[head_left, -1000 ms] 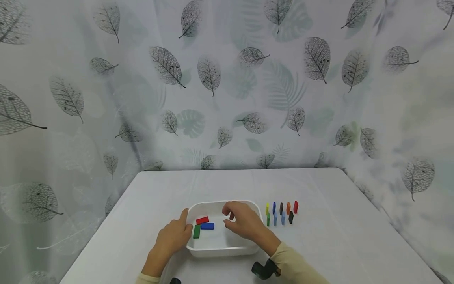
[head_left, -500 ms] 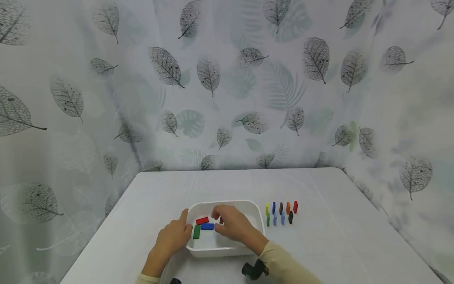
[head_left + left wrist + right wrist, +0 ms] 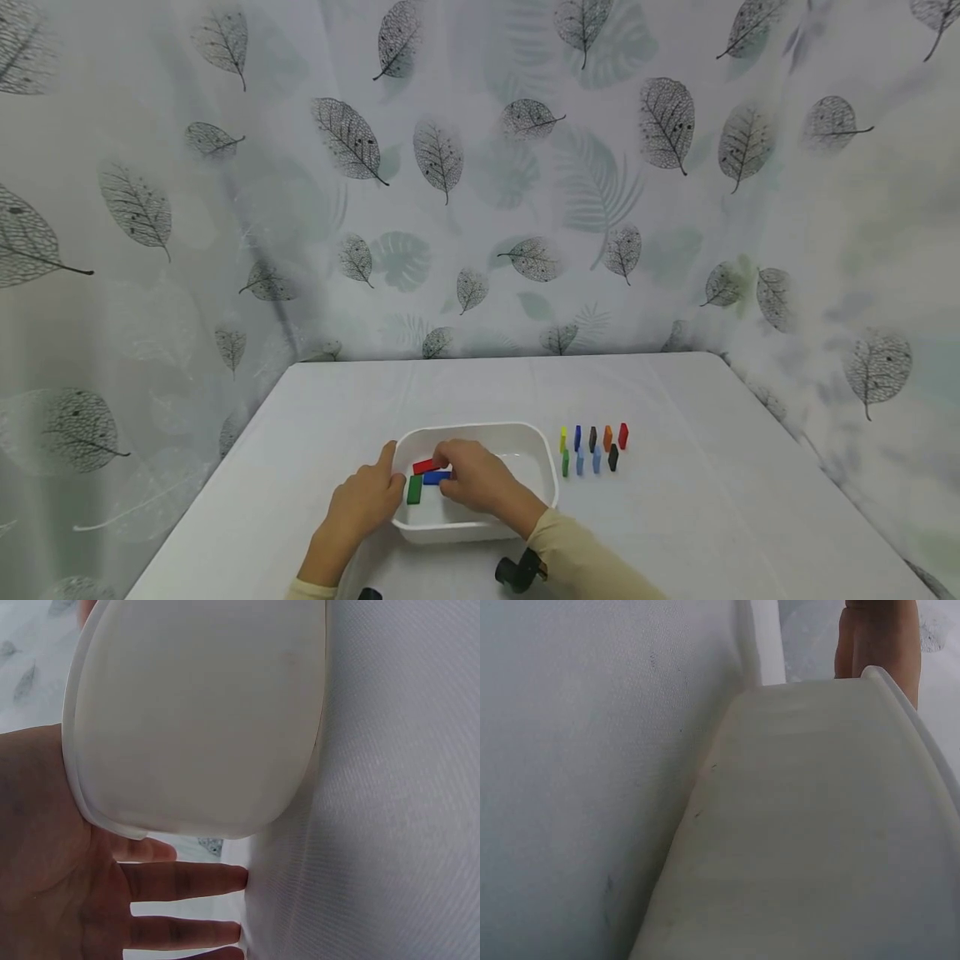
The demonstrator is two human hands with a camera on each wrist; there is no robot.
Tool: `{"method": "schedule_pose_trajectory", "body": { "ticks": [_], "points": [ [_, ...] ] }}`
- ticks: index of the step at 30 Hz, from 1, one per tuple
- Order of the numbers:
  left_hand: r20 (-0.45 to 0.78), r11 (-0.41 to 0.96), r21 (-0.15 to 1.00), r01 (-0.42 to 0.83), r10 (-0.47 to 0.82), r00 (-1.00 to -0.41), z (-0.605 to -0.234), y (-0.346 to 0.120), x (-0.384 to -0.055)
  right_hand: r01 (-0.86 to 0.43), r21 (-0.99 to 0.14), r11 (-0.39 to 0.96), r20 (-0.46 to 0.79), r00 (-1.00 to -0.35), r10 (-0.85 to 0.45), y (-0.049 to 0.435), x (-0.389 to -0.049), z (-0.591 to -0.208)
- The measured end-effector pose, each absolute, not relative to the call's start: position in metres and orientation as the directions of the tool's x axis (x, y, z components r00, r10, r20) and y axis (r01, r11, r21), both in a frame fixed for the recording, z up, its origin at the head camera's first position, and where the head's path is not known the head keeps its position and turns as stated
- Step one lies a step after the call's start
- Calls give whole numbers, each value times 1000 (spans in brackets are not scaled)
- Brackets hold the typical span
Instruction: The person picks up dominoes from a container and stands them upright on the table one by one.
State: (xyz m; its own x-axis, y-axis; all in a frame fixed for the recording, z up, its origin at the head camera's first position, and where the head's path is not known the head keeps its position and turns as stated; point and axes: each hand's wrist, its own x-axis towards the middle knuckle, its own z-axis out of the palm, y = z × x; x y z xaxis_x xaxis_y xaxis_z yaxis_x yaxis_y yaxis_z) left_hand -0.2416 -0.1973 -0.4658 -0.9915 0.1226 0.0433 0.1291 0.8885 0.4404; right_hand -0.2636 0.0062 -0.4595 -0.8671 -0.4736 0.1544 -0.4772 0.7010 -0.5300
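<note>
A white rectangular tray [image 3: 465,534] stands on the table, with a green block [image 3: 414,490], a blue block [image 3: 435,478] and a red block [image 3: 422,467] lying flat in its left part. My left hand [image 3: 363,500] rests against the tray's left end. Its fingers stretch out straight beside the tray [image 3: 195,720] in the left wrist view. Inside the tray, my right hand [image 3: 480,479] reaches over the blocks. Its bent forefinger overlaps the red block's end, and its thumb is near the blue block's right end, with a gap between the two.
Right of the tray, several thin blocks stand upright in two rows, among them a yellow one [image 3: 563,439], a red one [image 3: 623,436] and a black one [image 3: 613,457]. A leaf-patterned curtain [image 3: 480,208] hangs behind the white table [image 3: 712,500].
My right hand has moved left across the tray and slightly down, from its right half to the red and blue blocks. The left hand and the blocks stay where they were.
</note>
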Motion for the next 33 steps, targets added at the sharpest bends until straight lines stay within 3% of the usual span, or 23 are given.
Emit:
{"method": "schedule_pose_trajectory", "body": {
  "ticks": [8,17,33],
  "points": [
    [68,892,426,150,134,-989,-465,-199,-242,-552,-404,730,162,-828,-537,-2,-265,-463],
    [57,895,424,136,124,-991,-467,-198,-243,-547,-229,805,87,-835,-543,-6,-262,-470],
    [54,889,437,135,124,-991,-466,-197,-240,-505,-89,859,85,-863,-498,-9,-258,-470]
  ]
}}
